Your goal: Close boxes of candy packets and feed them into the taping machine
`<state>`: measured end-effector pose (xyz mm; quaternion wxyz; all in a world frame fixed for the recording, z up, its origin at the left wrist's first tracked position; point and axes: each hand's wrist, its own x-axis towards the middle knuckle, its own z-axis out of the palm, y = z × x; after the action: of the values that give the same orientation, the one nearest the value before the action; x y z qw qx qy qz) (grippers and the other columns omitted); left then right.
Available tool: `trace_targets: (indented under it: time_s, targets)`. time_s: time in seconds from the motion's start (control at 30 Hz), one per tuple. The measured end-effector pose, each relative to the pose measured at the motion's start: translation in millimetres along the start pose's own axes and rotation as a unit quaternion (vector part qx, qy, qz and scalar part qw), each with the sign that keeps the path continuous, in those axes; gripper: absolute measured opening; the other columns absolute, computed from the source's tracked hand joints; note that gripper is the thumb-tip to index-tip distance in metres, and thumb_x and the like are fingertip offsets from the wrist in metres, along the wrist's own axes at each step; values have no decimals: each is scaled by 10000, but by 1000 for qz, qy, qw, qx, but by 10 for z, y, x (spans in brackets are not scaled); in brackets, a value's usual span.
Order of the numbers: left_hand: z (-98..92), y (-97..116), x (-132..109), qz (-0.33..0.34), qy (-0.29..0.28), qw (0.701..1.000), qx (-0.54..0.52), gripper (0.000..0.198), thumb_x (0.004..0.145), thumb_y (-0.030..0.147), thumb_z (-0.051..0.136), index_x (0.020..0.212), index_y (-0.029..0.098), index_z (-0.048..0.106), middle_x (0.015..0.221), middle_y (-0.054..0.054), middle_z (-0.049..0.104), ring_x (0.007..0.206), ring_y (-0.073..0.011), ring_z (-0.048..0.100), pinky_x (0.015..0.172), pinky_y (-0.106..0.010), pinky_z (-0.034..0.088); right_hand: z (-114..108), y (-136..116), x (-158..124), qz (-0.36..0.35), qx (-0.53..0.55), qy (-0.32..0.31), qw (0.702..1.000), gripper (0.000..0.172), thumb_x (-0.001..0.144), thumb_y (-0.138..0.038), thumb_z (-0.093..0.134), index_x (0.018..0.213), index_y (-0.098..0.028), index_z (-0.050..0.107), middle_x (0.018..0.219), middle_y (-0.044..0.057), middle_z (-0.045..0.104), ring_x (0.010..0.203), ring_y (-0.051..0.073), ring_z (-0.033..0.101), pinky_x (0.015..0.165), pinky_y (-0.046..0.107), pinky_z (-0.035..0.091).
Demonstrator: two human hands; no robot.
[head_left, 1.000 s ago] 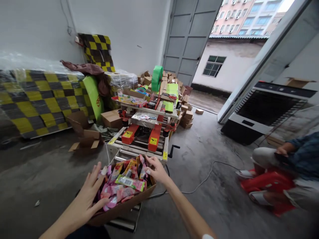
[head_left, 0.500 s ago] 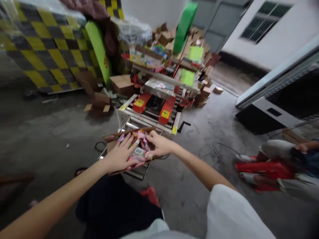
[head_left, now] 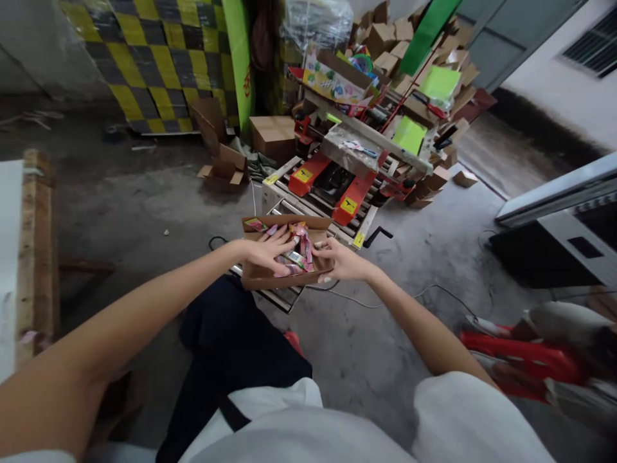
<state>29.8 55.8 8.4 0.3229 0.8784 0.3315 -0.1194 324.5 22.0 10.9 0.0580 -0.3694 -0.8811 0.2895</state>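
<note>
A brown cardboard box [head_left: 268, 276] full of bright candy packets [head_left: 299, 256] sits on metal rollers in front of me. My left hand [head_left: 266, 249] lies flat on the packets at the box's left, fingers spread. My right hand [head_left: 340, 261] is at the box's right edge, fingers curled over the rim and touching the packets. Just beyond the box stands a carton-sealing machine [head_left: 337, 186] with orange guides.
Yellow-and-black checkered stacks [head_left: 154, 58] line the back left wall. Loose cardboard boxes [head_left: 222, 166] lie on the concrete floor, with more piled behind the machine. A cable [head_left: 434, 292] crosses the floor. Another person sits on a red stool [head_left: 525, 357] at right.
The camera has tilted down and pulled back, so the box looks smaller and farther. Both hands stay on the box; the right has shifted from the packets to the right rim.
</note>
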Motion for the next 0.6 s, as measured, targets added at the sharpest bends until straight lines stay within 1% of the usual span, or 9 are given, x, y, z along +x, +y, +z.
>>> trace_targets:
  time_s: [0.1, 0.17, 0.27, 0.3, 0.37, 0.4, 0.47, 0.53, 0.6]
  targets:
    - [-120, -80, -1, -13, -17, 999, -32, 1208, 719, 796, 630, 1634, 247, 65, 1681, -139, -77, 1545, -429, -112, 1214, -662, 104, -40, 88, 122, 29, 35, 12, 999, 745, 626, -537, 927, 1266, -209, 731, 1257, 134, 580, 1201, 300, 561, 1085, 442, 475]
    - [-133, -117, -10, -6, 0, 999, -51, 1126, 767, 772, 610, 1634, 263, 102, 1692, -119, -7, 1565, -403, -11, 1231, -606, 165, -73, 136, 220, 55, 66, 14, 996, 674, 591, -487, 951, 1181, -212, 776, 1206, 109, 646, 1143, 289, 604, 1037, 402, 504]
    - [21, -137, -11, 56, 91, 994, -33, 734, 959, 554, 474, 1598, 237, 303, 1677, -89, 230, 1571, -298, 173, 1252, -482, 233, -60, 158, 321, 147, 119, 38, 981, 478, 663, -413, 908, 1078, -197, 809, 1040, 65, 747, 1014, 264, 670, 920, 340, 544]
    - [112, -130, -6, 66, 134, 989, -10, 615, 993, 455, 433, 1556, 211, 395, 1652, -94, 308, 1564, -275, 210, 1256, -467, 236, -35, 149, 336, 178, 126, 51, 975, 418, 696, -393, 883, 1051, -185, 812, 982, 59, 761, 967, 257, 682, 874, 326, 552]
    - [315, -89, 1, 55, 225, 972, 48, 488, 1008, 312, 397, 1458, 168, 523, 1600, -112, 416, 1548, -258, 263, 1263, -477, 227, 34, 102, 338, 216, 122, 71, 966, 355, 732, -359, 851, 1025, -163, 808, 924, 61, 764, 906, 248, 690, 830, 328, 556]
    - [410, -56, -2, 44, 267, 960, 75, 461, 1006, 274, 404, 1430, 164, 546, 1584, -116, 441, 1540, -255, 286, 1264, -484, 227, 74, 65, 327, 220, 108, 85, 966, 365, 729, -339, 851, 1043, -160, 797, 940, 66, 759, 913, 252, 687, 848, 346, 556]
    - [561, 24, -24, 19, 344, 931, 117, 442, 993, 245, 454, 1420, 174, 545, 1583, -120, 444, 1521, -257, 325, 1259, -485, 239, 156, -29, 299, 202, 53, 145, 967, 492, 714, -278, 854, 1179, -164, 744, 1074, 99, 733, 1026, 281, 667, 953, 410, 537]
    - [653, 111, -66, -33, 414, 900, 133, 458, 970, 280, 540, 1414, 166, 538, 1570, -154, 449, 1496, -293, 361, 1234, -492, 276, 235, -137, 293, 141, -19, 219, 965, 652, 767, -208, 789, 1392, -176, 607, 1309, 149, 639, 1231, 307, 588, 1088, 462, 471]
    - [702, 191, -114, -120, 469, 867, 119, 571, 941, 386, 615, 1434, 122, 498, 1529, -225, 467, 1454, -358, 398, 1191, -522, 316, 304, -236, 337, 62, -65, 236, 967, 694, 864, -154, 642, 1530, -192, 451, 1493, 159, 507, 1396, 283, 471, 1180, 456, 400]
